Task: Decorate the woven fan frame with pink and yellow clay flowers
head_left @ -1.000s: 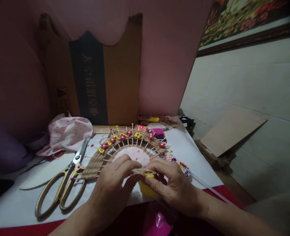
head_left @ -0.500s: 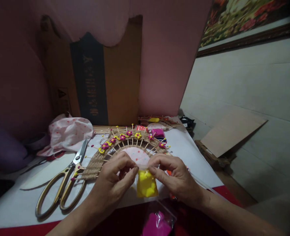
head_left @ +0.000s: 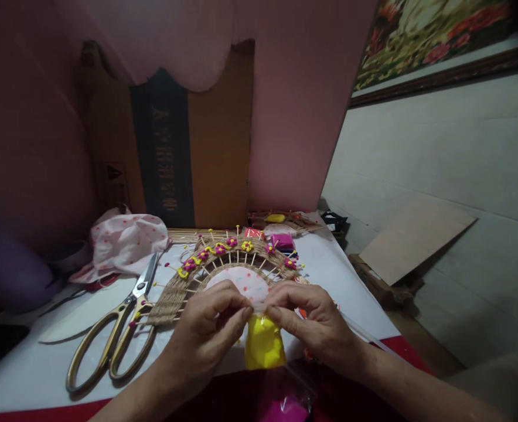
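Between my two hands hangs a small clear plastic bag of yellow clay [head_left: 265, 346]. My left hand [head_left: 213, 325] pinches the bag's top edge at its left corner. At the right corner, my right hand [head_left: 312, 316] grips the same edge between thumb and finger. Behind them lies a woven twine fan [head_left: 171, 299] on thin sticks, with a dotted cloth centre [head_left: 237, 280] and small magenta and yellow clay flowers [head_left: 219, 249] along its arch. My hands hide its lower part. Below the yellow bag is a clear bag with magenta clay [head_left: 288, 407].
Gold-handled scissors [head_left: 129, 322] lie left of the fan, over a pale flat piece [head_left: 87, 313]. Dotted cloth [head_left: 125, 240] is bunched behind them. Magenta [head_left: 282, 241] and red packets [head_left: 254, 234] sit behind the fan. A cardboard box [head_left: 221, 146] stands at the back.
The yellow clay bag hangs slightly lower in view, and my fingertips have come closer together on its top edge. Both hands keep their hold.
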The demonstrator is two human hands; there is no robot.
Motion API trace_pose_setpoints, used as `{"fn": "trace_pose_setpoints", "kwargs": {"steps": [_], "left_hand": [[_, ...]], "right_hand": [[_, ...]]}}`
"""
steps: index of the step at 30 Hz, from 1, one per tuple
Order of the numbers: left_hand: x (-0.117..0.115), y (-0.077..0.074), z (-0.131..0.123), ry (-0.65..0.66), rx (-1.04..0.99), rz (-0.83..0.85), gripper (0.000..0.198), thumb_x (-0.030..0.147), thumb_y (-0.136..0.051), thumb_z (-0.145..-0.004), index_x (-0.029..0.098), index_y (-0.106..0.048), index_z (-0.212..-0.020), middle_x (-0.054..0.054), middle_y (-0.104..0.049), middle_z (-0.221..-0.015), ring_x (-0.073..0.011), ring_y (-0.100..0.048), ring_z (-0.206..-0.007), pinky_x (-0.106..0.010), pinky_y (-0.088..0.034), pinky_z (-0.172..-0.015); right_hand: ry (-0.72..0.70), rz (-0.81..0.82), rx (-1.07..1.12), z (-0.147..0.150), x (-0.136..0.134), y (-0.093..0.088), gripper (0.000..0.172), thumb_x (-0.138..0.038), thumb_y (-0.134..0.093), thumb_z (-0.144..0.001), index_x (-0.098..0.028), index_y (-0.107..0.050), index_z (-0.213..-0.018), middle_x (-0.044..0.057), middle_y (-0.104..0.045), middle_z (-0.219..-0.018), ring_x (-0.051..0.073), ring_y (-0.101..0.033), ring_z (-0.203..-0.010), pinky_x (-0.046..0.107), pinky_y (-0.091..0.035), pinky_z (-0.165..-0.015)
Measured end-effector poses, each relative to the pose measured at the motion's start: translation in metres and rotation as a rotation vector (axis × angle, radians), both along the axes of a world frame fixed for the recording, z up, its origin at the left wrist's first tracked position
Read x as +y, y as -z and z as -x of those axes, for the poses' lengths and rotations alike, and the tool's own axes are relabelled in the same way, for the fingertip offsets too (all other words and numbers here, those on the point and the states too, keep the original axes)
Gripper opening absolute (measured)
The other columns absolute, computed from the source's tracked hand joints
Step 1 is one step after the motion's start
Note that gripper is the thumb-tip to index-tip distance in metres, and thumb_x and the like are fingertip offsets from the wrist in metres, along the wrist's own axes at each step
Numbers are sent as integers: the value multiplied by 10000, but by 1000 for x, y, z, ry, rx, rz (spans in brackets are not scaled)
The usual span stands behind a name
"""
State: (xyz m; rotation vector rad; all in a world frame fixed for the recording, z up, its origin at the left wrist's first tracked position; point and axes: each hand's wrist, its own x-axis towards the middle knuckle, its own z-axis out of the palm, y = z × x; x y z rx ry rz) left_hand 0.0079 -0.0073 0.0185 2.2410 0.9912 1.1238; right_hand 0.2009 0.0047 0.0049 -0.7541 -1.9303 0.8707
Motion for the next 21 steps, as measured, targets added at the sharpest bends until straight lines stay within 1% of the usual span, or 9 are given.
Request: {"fn": "trace_pose_setpoints", "kwargs": {"steps": [7, 12, 17, 21], "left_hand": [[-4, 2, -3, 4, -20, 112, 160, 241, -512, -845, 157, -575, -724, 0, -538, -661, -115, -478, -614, -234, -378, -551], [-7, 7, -4, -10, -8, 168, 173, 223, -503, -847, 159, -572, -701, 13, -527, -647, -100, -465, -586, -215, -363, -540], [-7, 7, -4, 13, -10, 234, 198, 271, -499, -854, 162, -577, -709, 12, -525, -649, -105, -464, -596, -220, -360, -555], [-2, 3, -1, 22, -37, 326, 225, 314, -488, -854, 161, -561, -706, -1, -522, -680, -126, -467, -651, -242, -367, -598]], "right_hand": [[-22, -26, 9, 2, -2, -2, 168, -205, -539, -841, -138, -617, -709, 31, -624, -709, 131, -559, -680, 266, -446, -663], [-17, 22, -28, 5, -4, 0, 135, -240, -569, -835, -135, -628, -774, 20, -617, -703, 108, -534, -628, 216, -406, -556], [-52, 18, -21, 4, -3, 2, 182, -268, -551, -849, -138, -630, -748, 21, -610, -688, 117, -535, -635, 238, -417, -587], [-10, 56, -4, 2, 1, 1, 178, -264, -570, -830, -147, -622, -706, 10, -605, -656, 113, -520, -608, 243, -411, -578]]}}
